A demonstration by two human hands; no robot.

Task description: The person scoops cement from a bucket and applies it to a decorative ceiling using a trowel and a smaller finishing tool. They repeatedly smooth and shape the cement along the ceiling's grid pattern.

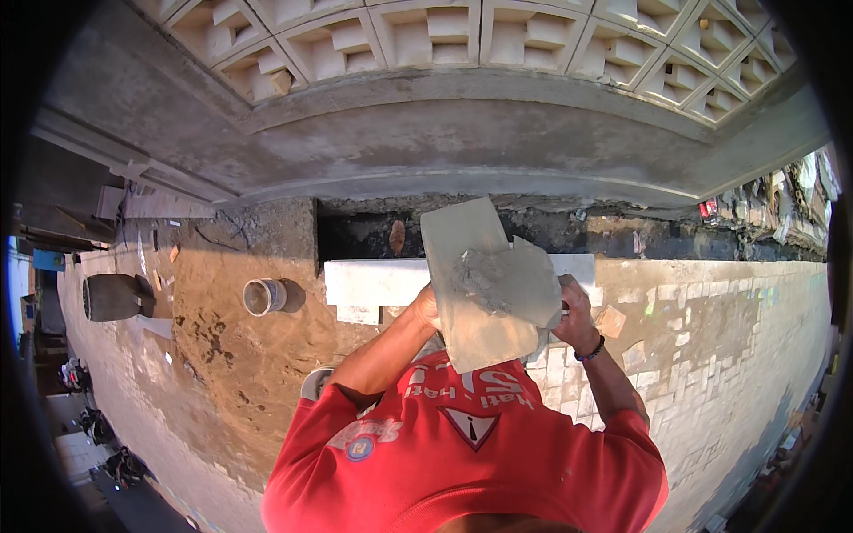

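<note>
In front of my chest I hold a flat pale board (466, 342) with a patch of grey mortar (489, 280) on its face. My left hand (429, 307) grips the board's left edge, its fingertips mostly hidden beneath. My right hand (575, 315) is closed on the edge of a thin, grey, mortar-coated plate (536, 280), which overlaps the board's right side. I cannot tell what kind of tool or piece that plate is. Below the board lies a long white slab (373, 277), along the edge of an open trench.
The trench (355, 233) runs along a grey plastered wall (462, 142) topped with patterned vent blocks (435, 35). To the left, a bucket (264, 297) stands on brown sand (218, 355), with a dark container (111, 297) farther off. Paving (702, 355) covers the right; rubble (777, 209) lies beyond.
</note>
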